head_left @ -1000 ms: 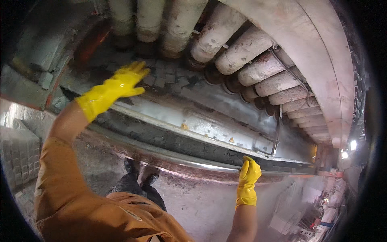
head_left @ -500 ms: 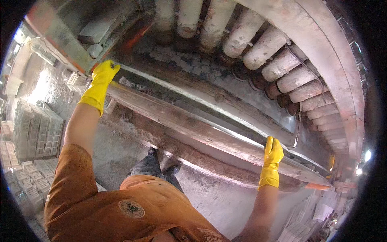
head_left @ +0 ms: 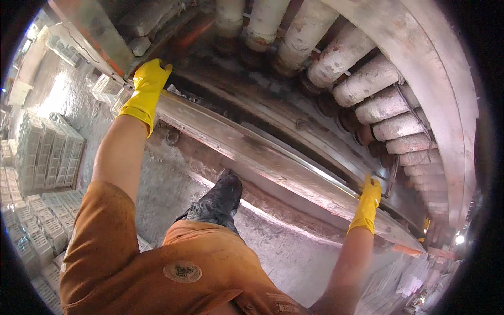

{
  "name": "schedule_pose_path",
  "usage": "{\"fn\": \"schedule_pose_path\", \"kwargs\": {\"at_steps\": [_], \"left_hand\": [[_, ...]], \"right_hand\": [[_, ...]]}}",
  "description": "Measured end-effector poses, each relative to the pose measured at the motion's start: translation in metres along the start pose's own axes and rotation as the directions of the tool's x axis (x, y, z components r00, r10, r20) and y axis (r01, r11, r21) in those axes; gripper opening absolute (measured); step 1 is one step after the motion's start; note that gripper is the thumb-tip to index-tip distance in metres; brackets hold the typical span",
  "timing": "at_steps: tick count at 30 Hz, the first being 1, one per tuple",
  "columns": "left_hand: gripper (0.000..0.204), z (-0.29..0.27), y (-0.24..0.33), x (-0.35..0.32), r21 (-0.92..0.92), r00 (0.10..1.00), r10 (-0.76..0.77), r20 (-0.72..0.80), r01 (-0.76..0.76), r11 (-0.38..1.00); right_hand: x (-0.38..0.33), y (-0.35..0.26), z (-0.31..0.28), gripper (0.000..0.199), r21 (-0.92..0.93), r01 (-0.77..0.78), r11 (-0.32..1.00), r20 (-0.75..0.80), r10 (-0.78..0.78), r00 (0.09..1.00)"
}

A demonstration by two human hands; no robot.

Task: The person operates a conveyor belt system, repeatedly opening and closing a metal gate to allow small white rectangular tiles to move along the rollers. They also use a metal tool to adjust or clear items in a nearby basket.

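Observation:
My two hands, in yellow rubber gloves, are far apart along a long, thin metal bar [head_left: 294, 160]. It lies against the near edge of a wide, worn beam [head_left: 252, 142] on a machine. At the bar's far left end my left hand [head_left: 148, 84] is closed around it, thumb side standing out. Toward its right end, my right hand [head_left: 367, 202] is curled over the bar, its fingertips smeared by motion. Behind the bar a dark trough [head_left: 236, 94] runs alongside it.
A curved row of thick, pale rollers [head_left: 362, 58] stands beyond the trough, under a broad curved frame [head_left: 441, 68]. Stacked pale plastic crates [head_left: 47, 155] stand at left. My dark boot [head_left: 227, 189] is close to the machine's base. An upright frame [head_left: 94, 37] rises at the far left.
The bar has come down from above the trough to the near beam. Both hands moved with it, slightly right. My view has shifted, and a boot shows closer to the machine.

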State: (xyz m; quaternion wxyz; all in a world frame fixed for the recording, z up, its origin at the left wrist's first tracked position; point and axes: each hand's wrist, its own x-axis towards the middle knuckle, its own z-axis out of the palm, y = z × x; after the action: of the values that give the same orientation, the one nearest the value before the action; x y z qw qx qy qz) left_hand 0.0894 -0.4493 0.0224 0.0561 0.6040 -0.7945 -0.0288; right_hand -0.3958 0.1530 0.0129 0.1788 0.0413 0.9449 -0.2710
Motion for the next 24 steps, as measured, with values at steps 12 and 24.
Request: {"fn": "schedule_pose_path", "kwargs": {"at_steps": [12, 24], "left_hand": [[0.057, -0.008, 0.039, 0.047, 0.021, 0.998, -0.033, 0.053, 0.032, 0.999], [0.054, 0.009, 0.045, 0.065, -0.031, 1.0, -0.007, -0.016, 0.006, 0.999]], "right_hand": [[0.061, -0.006, 0.014, 0.065, -0.329, 0.024, 0.944, -0.078, -0.052, 0.996], [0.068, -0.013, 0.01, 0.073, -0.455, -0.017, 0.89, -0.147, -0.056, 0.988]]}}
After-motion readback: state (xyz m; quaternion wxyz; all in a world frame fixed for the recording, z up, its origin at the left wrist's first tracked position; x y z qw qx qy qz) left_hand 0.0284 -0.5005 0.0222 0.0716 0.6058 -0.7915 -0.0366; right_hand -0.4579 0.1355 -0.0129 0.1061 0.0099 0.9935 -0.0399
